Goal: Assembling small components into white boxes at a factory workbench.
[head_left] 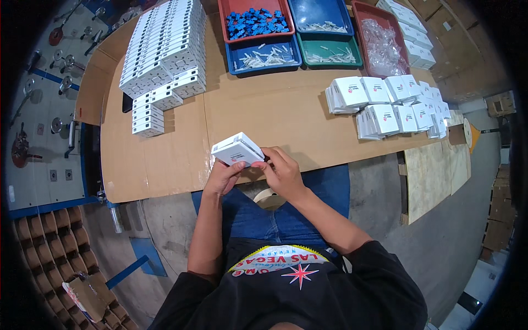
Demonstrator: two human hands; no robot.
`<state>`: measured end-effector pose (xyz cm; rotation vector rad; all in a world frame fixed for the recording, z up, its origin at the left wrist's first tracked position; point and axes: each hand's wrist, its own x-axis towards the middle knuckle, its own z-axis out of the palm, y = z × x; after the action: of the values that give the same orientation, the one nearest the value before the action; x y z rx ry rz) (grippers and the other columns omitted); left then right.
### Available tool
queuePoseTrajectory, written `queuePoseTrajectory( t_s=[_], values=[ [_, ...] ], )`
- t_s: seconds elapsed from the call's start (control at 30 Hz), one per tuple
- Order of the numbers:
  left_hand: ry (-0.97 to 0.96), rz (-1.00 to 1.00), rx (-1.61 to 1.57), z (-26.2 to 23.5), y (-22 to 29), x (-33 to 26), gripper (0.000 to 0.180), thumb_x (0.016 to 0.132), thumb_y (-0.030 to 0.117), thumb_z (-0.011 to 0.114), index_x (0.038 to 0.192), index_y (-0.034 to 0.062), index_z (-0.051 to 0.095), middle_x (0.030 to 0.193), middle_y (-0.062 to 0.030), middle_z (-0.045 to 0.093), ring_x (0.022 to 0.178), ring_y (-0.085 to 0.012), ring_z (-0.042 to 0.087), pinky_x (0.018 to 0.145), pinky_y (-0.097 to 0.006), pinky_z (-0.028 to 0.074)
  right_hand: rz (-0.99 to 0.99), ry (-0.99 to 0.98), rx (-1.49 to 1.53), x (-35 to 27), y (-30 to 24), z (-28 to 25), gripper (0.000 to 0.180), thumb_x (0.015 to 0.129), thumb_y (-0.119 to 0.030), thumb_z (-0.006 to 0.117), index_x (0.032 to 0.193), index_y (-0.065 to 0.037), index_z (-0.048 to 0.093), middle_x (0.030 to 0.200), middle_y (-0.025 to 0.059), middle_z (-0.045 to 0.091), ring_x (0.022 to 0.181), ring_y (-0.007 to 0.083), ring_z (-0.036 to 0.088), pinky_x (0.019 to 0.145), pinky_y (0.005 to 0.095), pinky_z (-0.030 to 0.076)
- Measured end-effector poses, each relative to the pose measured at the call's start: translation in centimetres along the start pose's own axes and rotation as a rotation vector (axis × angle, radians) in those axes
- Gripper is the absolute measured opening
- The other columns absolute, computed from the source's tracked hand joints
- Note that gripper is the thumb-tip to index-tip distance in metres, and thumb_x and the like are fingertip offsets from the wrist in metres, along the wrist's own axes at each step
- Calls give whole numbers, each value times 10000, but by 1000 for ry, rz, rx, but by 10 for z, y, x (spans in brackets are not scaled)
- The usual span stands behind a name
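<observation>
Both my hands are on a pair of flat, square white plastic housings, held close together and tilted above the cardboard's near edge. A small red mark and print show on the upper face. My left hand grips the lower left side, its thumb on top and its fingers hidden underneath. At the right edge, my right hand closes on the housings with bent fingers and thumb. Whether a small part is between its fingertips cannot be made out. Below the hands, a tape roll is partly visible over my lap.
White housings with dark slots stand stacked at left on the cardboard-covered table. Printed white covers sit in rows at right. Behind are a red tray of blue parts, blue and green trays of white parts, and bagged pieces.
</observation>
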<state>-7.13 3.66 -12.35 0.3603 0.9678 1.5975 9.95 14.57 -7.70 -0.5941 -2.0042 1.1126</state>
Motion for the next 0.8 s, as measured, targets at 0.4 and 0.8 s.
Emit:
queuePoseTrajectory(
  t_s=[0.4, 0.8],
  values=[
    [17, -18, -9, 28, -5, 4, 602, 947, 169, 605, 1479, -54, 438, 1419, -226, 601, 1309, -329, 594, 1119, -434, 472, 643, -247, 383, -6, 21, 7, 284, 1064, -190, 606, 1248, 9, 690, 900, 47, 696, 739, 111, 666, 645, 277, 582],
    [145, -167, 178, 41, -9, -3, 526, 998, 248, 621, 1457, 13, 517, 1355, -96, 630, 1236, -192, 597, 1023, -350, 479, -55, -230, -112, 15, -15, -13, 919, 764, -94, 809, 1580, -81, 386, 1560, 202, 437, 1470, 384, 401, 1160, 465, 420]
  ],
)
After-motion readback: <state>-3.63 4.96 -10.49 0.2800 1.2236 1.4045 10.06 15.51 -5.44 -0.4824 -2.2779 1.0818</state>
